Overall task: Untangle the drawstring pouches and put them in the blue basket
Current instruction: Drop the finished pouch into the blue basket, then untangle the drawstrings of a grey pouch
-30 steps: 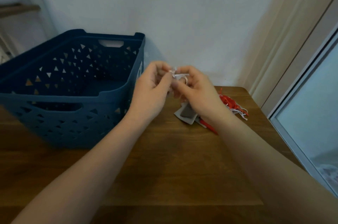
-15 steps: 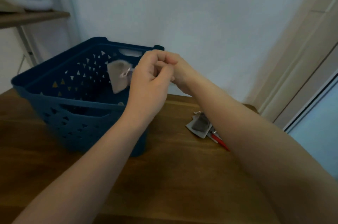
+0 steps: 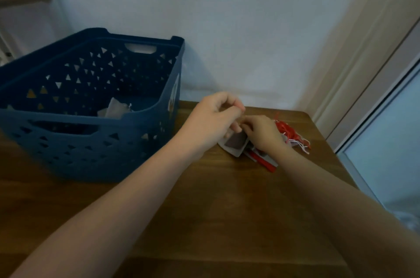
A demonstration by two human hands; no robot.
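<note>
One flat grey pouch [image 3: 114,108] lies on the floor of the blue basket [image 3: 95,118], near its front wall. The rest of the pouches [image 3: 236,144] sit in a heap on the table [image 3: 227,209] at 3 o'clock of the basket, near the table's back edge. The top one is grey fabric with a darker square panel; red pieces poke out underneath. Tangled red and white strings [image 3: 289,133] trail off at the heap's 3 o'clock.

Left hand [image 3: 213,123]: fingers curled over the heap's 10 o'clock corner; can't tell what they hold. Right hand [image 3: 261,132]: fingers curled down onto the heap's top; grip hidden.

Basket is rigid plastic with triangle cutouts and slot handles. Table is dark wood plank, with bare room toward 6 o'clock. Wall close behind.
</note>
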